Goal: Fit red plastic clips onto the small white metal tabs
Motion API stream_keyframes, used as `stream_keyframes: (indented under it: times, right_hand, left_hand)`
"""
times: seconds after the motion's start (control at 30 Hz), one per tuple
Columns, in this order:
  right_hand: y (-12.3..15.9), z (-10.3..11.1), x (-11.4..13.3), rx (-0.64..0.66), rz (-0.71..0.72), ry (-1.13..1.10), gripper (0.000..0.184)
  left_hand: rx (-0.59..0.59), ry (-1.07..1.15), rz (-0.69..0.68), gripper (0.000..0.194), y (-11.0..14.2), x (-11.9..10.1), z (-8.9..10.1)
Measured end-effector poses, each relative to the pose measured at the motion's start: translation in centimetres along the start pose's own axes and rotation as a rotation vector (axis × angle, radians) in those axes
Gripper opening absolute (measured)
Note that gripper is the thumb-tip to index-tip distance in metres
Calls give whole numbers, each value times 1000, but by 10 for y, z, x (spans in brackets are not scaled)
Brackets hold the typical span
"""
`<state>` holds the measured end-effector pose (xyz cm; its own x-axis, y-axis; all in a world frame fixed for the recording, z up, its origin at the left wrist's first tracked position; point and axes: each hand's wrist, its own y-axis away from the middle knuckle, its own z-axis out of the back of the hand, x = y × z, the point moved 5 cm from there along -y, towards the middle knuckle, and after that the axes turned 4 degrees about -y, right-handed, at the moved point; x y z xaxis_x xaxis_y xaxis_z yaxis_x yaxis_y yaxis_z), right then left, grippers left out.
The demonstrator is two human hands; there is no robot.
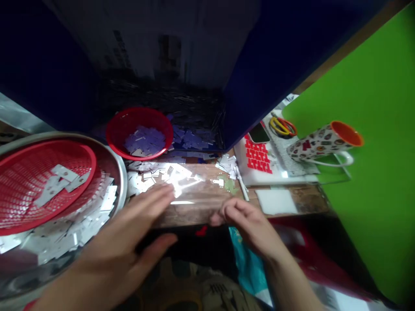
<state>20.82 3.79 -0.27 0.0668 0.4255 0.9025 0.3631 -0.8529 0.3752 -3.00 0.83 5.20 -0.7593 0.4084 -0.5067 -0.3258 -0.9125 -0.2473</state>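
Observation:
My left hand (139,229), a little blurred, reaches over the near edge of the wooden worktop (191,214) with its fingers stretched out and the thumb apart; nothing shows in it. Small white flat pieces (145,179) lie just beyond its fingertips, some under bright glare. My right hand (241,218) is closed at the worktop's front edge, its fingers curled together. Whatever they may hold is hidden. A small red piece (201,231) shows below the edge between my hands. Near the right hand lie a greenish piece (231,185) and a white pen-like stick (241,183).
On the left, a red basket (78,151) sits in a metal basin (122,172) of white pieces. A red bowl (112,134) of pieces stands before a dark blue bin (259,65). Rightward are a phone (259,133), scissors (282,126), a patterned mug (314,144) and a green wall (382,95).

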Motion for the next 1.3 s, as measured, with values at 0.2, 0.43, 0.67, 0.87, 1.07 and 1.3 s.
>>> stream_keyframes:
  times: [0.2, 0.43, 0.67, 0.87, 1.07, 1.3]
  right_hand:
    - [-27, -4, 31, -137, 105, -591, 21]
    - [-25, -28, 25, -151, 125, -556, 22]
    - [-1, -3, 28, -510, 495, 381, 38]
    - [39, -40, 53, -440, 1172, 1132, 40]
    - [50, -34, 52, -291, 1050, 829, 40]
    - [86, -12, 55, -211, 1057, 1103, 39]
  left_hand:
    - [-489, -2, 44, 41, -17, -16, 5]
    - [108, 1045, 523, 28, -15, -1, -48]
    - [93, 1125, 651, 29, -25, 0, -65]
    - [47, 1035, 589, 22, -32, -16, -61]
    - [135, 987, -76, 24, -41, -56, -35]
    - [328, 883, -258, 29, -43, -77, -28]
